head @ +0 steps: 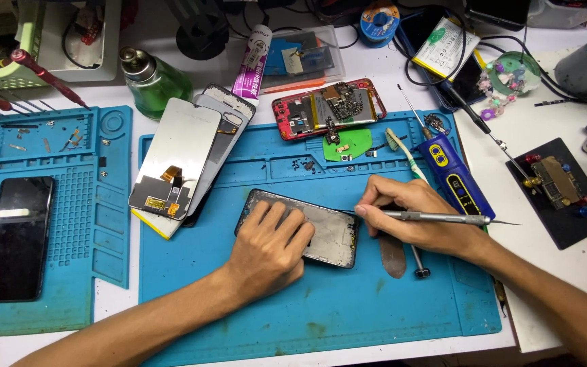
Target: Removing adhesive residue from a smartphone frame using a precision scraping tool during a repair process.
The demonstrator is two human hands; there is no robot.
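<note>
Bright, even overhead light fills the head view, casting only soft shadows. Glare streaks the dark phone screen [18,238] at 9 o'clock. Focus stays sharp; edges bend slightly

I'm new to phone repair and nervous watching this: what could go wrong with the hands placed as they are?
1. The right hand presses a thin silver metal tool at the edge of the grey opened phone frame; a slip might gouge it.
2. The left hand pins the frame close to the tip, so it could get jabbed.
3. Tiny loose parts on the blue silicone mat could be swept off.
</note>
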